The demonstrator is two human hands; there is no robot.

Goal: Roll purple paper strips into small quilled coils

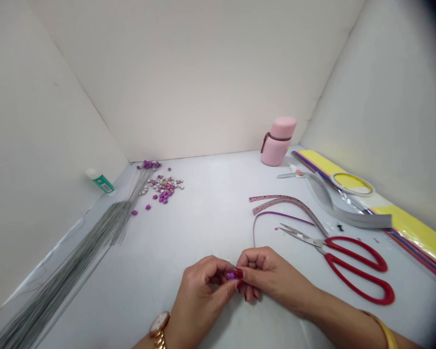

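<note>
Wires: a long bundle of thin grey wires (pixel 69 261) lies along the left side of the white tabletop (pixel 207 228), fanning out toward the back.
Glue: a small white-capped green bottle (pixel 102 182) lies in the back left corner, near the wire tips.
Stars: a loose pile of small purple, pink and silver paper stars (pixel 164 189) sits just beside the wires, with a cluster of purple stars (pixel 148 165) at the wire tips.
Left hand: the left hand (pixel 199 286), with a wristwatch (pixel 159 329) on its wrist, curls its fingers inward.
Held piece: a small, shiny purple paper piece (pixel 231 275) sits between the two hands, partly hidden by the fingers; its exact shape cannot be told.
Grip: both hands are pressed close together, pinching the piece between their fingertips (pixel 238 273).
Right hand: the right hand (pixel 265 276) has red-painted nails, with a yellow bangle (pixel 383 329) on its forearm.
Strips: pink speckled paper strips (pixel 287 203) and a thin purple strip (pixel 276 217) lie beyond the right hand.
Scissors: large red-handled scissors (pixel 356 266) lie just right of the hands, blades pointing left.
Back right: a pink flask (pixel 278 140) stands upright near a roll of tape (pixel 350 184).
Far right: a pack of yellow paper (pixel 410 228) lies along the edge.
</note>
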